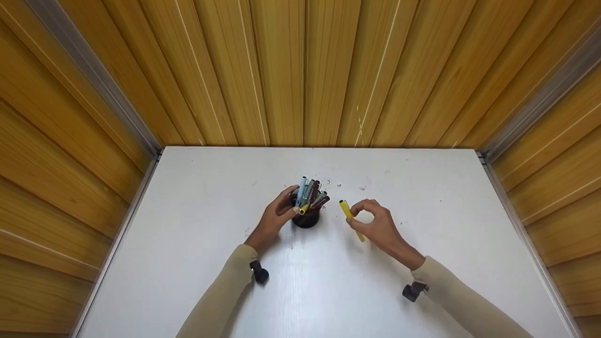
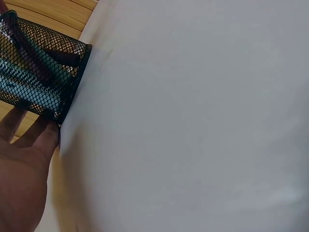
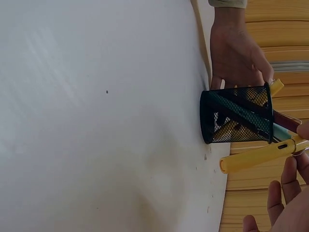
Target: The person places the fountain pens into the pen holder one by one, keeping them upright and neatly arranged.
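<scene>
My left hand point(image 1: 274, 219) holds a black mesh pen holder point(image 1: 306, 221) upright on the white table, fingers round its far side and thumb near the rim. Out of the holder stick a light blue pen point(image 1: 301, 190), several grey-green and dark red pens, and a yellow one point(image 3: 276, 87). To the right of it, my right hand point(image 1: 382, 229) pinches another yellow pen point(image 3: 256, 159) between thumb and forefinger. This pen hangs tilted above the table, apart from the holder. The other right fingers are loosely bent in the right wrist view.
The white table point(image 1: 291, 291) reaches back to a wood-patterned panel wall point(image 1: 300, 75), with similar panels on both sides. Metal strips run along the corners. Small dark marks point(image 1: 362, 188) dot the tabletop behind the holder. A small black device point(image 1: 259, 272) sits on each wrist.
</scene>
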Demonstrator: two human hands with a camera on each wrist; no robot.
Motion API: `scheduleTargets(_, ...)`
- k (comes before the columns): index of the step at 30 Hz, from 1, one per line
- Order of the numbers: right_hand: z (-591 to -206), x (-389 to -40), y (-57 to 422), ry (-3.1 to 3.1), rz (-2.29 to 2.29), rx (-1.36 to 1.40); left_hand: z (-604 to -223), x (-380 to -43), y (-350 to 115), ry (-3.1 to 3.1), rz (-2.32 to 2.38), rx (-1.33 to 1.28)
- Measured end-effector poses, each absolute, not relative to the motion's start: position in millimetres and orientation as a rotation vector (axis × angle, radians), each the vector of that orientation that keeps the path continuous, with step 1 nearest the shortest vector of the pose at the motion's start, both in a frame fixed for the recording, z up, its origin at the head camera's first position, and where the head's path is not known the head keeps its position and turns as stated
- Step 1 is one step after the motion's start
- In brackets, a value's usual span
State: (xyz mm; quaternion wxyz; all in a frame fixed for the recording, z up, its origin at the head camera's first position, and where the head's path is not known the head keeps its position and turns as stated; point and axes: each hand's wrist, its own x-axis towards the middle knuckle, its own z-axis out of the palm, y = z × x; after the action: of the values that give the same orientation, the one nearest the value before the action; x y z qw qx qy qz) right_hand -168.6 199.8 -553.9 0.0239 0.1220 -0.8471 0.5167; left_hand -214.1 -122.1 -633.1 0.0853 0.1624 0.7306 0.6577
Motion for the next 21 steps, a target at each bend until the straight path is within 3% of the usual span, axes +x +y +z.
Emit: scheduleTargets(21, -509, -195, 182, -2.495, 1.7, 0.47, -632, -213, -121, 2.185, 1.953, 0.429)
